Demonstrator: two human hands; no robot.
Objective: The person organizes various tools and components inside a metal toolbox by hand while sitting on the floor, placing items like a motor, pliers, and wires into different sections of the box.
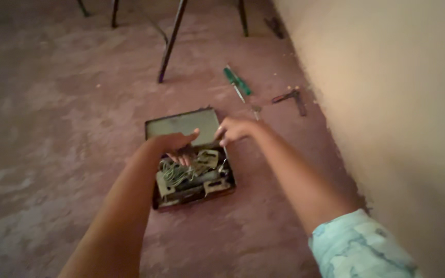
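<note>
Floor [52,128], reddish, rough. Metal box [194,159] lies open at centre, lid at 12 o'clock, crammed with wire and metal parts; likely heavy, rigid, best gripped by its side walls. Left hand [178,146] reaches inside, fingers curled. Right hand [233,129] hovers, loosely spread. Screwdriver [237,82], pliers [290,98] at 1 o'clock.

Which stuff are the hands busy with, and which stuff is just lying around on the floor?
In use:
left hand, reaching into the box
right hand, at the box's rim
open metal box
tangle of wire and metal bits inside it

Just lying about:
green screwdriver
pliers by the wall
chair legs
</note>
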